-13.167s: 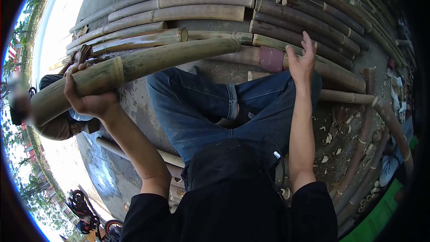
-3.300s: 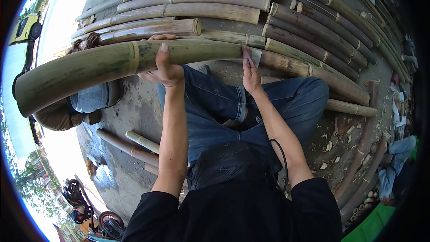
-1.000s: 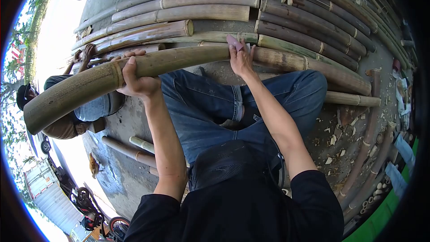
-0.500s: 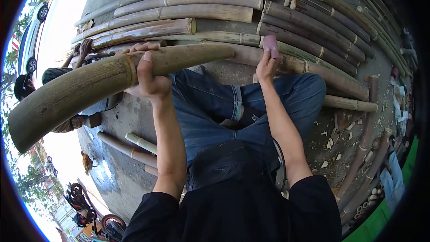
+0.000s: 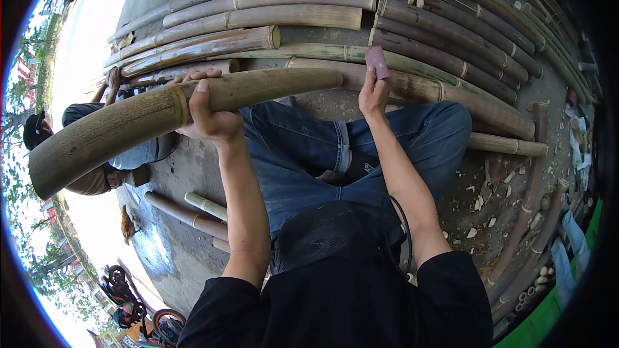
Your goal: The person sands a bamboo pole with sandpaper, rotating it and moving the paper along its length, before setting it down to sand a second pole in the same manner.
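Concrete floor [image 5: 203,171]: bamboo poles [image 5: 296,18] crowding ahead, pale chips [image 5: 478,203] rightward. Left hand [image 5: 209,119] gripping curved bamboo [image 5: 109,125]; right hand [image 5: 374,96] pinching pink pad [image 5: 376,62].

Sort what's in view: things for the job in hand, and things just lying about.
Likely the job:
- bamboo piece, in the left hand
- pink sheet, in the right hand

Seemingly lying about:
- floor poles
- pale chips
- motorbike
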Available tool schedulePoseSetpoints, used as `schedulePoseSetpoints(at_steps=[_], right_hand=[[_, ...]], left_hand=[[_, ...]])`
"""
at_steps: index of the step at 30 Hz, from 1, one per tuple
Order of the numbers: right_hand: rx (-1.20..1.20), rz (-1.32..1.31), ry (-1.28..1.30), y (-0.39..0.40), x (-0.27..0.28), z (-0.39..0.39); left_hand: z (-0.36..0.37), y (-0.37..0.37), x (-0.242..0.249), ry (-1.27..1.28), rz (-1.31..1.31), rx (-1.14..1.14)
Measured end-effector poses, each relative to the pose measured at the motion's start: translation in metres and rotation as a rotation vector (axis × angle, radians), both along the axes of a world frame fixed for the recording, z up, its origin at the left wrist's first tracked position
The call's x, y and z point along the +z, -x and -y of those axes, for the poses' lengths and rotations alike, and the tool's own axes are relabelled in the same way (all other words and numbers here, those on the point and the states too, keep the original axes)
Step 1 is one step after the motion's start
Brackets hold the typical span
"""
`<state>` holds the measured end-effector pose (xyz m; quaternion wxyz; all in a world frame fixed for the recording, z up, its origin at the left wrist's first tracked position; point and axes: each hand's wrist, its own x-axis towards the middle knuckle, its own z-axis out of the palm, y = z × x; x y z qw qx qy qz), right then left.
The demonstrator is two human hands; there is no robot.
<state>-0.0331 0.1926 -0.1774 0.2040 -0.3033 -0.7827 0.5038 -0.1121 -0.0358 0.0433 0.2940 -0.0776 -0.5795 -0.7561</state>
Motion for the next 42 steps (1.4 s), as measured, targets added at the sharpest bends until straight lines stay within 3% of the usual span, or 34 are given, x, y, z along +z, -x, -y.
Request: schedulePoseSetpoints(at_steps=[1,3,5,8,10,11,13,14,17,18,20,26,30,31,33,37,39,40,41,42], right_hand=[[0.001,0.0,-0.001,-0.004,0.003,0.006],[0.246,0.029,0.052,-0.005,0.009,0.022],[0.392,-0.242,-0.077,0.006,0.011,0.046],[0.455,-0.187,0.097,0.035,0.004,0.031],[0.537,0.367,0.048,0.047,0.0,0.026],[0.535,0.368,0.049,0.04,0.002,0.032],[0.405,0.053,0.134,0.014,0.013,0.049],[0.369,-0.18,0.017,0.002,0.006,0.059],[0.338,-0.256,0.029,-0.013,0.019,0.068],[0.332,-0.253,0.028,-0.005,0.015,0.059],[0.413,0.292,0.235,0.028,0.003,0.036],[0.256,0.056,0.212,0.026,0.002,0.065],[0.207,-0.405,0.17,0.002,0.009,0.084],[0.276,-0.024,0.164,0.002,-0.013,0.065],[0.292,0.153,0.236,0.024,-0.015,0.037],[0.27,0.161,0.453,0.02,-0.017,0.051],[0.243,-0.333,0.503,-0.002,0.005,0.079],[0.345,-0.346,0.531,-0.011,-0.003,0.082],[0.294,-0.365,0.523,-0.015,0.021,0.088],[0.278,-0.287,0.47,-0.012,0.007,0.085]], left_hand=[[0.004,0.002,-0.002,-0.032,0.004,0.005],[0.01,0.005,-0.007,-0.066,0.005,0.013],[0.015,0.009,-0.011,-0.099,0.019,0.03],[0.015,0.01,-0.013,-0.096,-0.013,0.025],[0.007,0.011,-0.01,-0.136,0.009,0.035],[0.005,0.011,-0.008,-0.182,0.028,0.038],[0.004,0.012,-0.007,-0.17,-0.004,0.011],[0.005,0.013,-0.008,-0.128,0.011,0.047],[0.013,0.015,-0.01,-0.067,0.045,0.094],[0.013,0.015,-0.011,-0.052,0.062,0.098],[0.009,0.012,-0.011,-0.069,0.062,0.082],[0.005,0.011,-0.006,-0.145,0.009,0.041],[0.011,0.011,-0.012,-0.181,0.029,0.031],[0.012,0.011,-0.013,-0.194,0.044,0.009],[-0.002,0.004,-0.005,-0.173,0.012,-0.006],[-0.01,0.001,0.003,-0.159,-0.001,-0.012],[-0.001,0.01,-0.008,-0.158,0.048,0.006],[0.006,0.013,-0.014,-0.144,0.105,0.019],[0.009,0.012,-0.016,-0.14,0.108,0.013],[0.012,0.012,-0.017,-0.113,0.107,0.018]])
